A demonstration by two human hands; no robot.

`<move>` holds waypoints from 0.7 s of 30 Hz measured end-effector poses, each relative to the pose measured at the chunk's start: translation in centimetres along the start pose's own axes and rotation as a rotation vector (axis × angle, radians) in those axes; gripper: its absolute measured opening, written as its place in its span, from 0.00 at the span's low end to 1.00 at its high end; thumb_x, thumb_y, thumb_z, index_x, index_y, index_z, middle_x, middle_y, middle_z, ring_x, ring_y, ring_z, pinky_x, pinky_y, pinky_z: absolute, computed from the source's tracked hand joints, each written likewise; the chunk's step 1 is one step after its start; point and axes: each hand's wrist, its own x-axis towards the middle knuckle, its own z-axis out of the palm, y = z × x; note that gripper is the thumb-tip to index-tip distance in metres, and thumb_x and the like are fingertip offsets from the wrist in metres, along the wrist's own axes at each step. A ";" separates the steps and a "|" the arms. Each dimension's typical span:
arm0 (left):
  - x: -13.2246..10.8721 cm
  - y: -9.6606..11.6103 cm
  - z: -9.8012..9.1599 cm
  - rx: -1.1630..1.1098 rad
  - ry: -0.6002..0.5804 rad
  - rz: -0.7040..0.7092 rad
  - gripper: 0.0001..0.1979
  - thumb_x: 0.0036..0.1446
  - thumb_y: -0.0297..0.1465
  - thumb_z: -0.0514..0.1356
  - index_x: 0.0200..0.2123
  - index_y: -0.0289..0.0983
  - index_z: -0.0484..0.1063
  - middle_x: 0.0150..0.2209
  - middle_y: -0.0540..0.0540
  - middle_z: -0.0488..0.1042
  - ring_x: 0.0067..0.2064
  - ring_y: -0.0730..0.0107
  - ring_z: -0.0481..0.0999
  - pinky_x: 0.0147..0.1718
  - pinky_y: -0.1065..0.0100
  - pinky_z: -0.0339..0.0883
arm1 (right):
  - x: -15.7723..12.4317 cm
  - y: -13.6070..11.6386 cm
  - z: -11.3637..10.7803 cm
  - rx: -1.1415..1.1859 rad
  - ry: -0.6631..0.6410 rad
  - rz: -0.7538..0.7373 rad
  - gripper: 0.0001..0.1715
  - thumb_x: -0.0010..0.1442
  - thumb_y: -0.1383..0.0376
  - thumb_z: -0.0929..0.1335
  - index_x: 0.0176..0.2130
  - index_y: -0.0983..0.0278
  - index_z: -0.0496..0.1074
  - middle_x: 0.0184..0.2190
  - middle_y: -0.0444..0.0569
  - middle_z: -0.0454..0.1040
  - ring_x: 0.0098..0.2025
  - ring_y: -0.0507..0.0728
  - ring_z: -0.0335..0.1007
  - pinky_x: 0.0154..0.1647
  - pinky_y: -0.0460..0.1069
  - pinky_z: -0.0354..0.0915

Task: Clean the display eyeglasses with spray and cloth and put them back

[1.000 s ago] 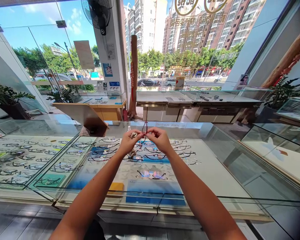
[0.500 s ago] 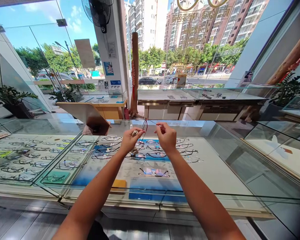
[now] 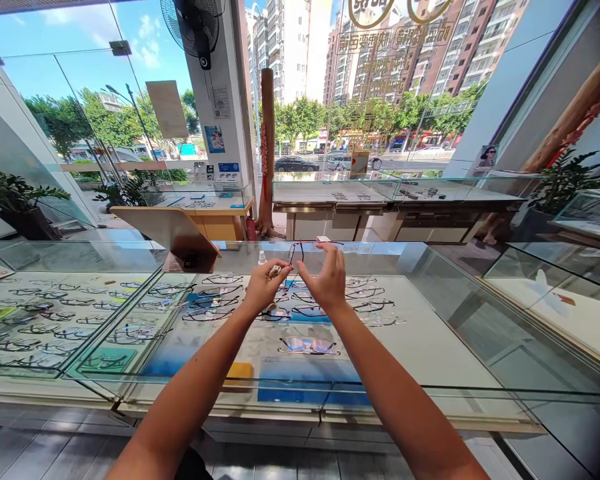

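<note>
Dark red glasses (image 3: pixel 303 253) are up above the glass counter, one lens rim facing sideways. My left hand (image 3: pixel 263 288) pinches them at their left side, with a small beige item (image 3: pixel 275 271) among its fingers. My right hand (image 3: pixel 327 279) is just right of the frame, thumb and fingers apart in a C shape. Its thumb tip is close to the lower rim, and a thin temple arm runs past its upper fingertips; whether they touch is unclear. Below, a pair of glasses with bluish-pink lenses (image 3: pixel 309 345) lies in the glass counter (image 3: pixel 445 347).
Rows of glasses (image 3: pixel 60 317) fill the case at left. A small spray bottle (image 3: pixel 262 257) and a brown-backed mirror or board (image 3: pixel 180 230) stand at the counter's far side. Another display case (image 3: pixel 570 293) is at right. A wooden post (image 3: pixel 267 147) rises beyond.
My right hand's thumb and fingers have spread apart from their pinch on the thin temple arm. The red glasses have turned and shifted slightly right, and my left hand still holds them.
</note>
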 end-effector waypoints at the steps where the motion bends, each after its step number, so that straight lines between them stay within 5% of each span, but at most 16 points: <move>1: 0.0 -0.1 0.0 -0.014 0.009 -0.011 0.20 0.63 0.51 0.68 0.38 0.39 0.82 0.37 0.45 0.85 0.40 0.60 0.81 0.40 0.64 0.71 | 0.0 0.0 0.0 -0.002 0.001 -0.014 0.27 0.64 0.60 0.73 0.59 0.59 0.66 0.58 0.61 0.76 0.61 0.71 0.71 0.64 0.68 0.67; 13: 1.1 -0.2 -1.2 -0.233 0.255 -0.077 0.22 0.59 0.51 0.72 0.40 0.36 0.81 0.43 0.39 0.87 0.46 0.57 0.86 0.52 0.57 0.77 | -0.2 0.1 -0.1 -0.040 -0.143 -0.038 0.36 0.53 0.74 0.67 0.61 0.61 0.67 0.65 0.61 0.73 0.66 0.72 0.67 0.65 0.68 0.64; 18: 0.9 -0.1 -1.0 -0.216 0.210 -0.088 0.22 0.58 0.51 0.72 0.39 0.37 0.81 0.44 0.39 0.86 0.45 0.56 0.86 0.51 0.56 0.76 | -0.5 -1.1 0.0 0.007 -0.186 -0.043 0.30 0.61 0.65 0.72 0.62 0.61 0.69 0.63 0.61 0.75 0.65 0.73 0.67 0.66 0.68 0.64; 21: 0.7 0.1 -0.8 -0.181 0.173 -0.052 0.19 0.58 0.49 0.72 0.37 0.38 0.82 0.52 0.36 0.85 0.55 0.50 0.84 0.59 0.52 0.72 | -0.4 -2.1 0.0 0.153 -0.242 -0.065 0.22 0.68 0.57 0.72 0.59 0.60 0.74 0.58 0.59 0.79 0.61 0.70 0.71 0.65 0.65 0.66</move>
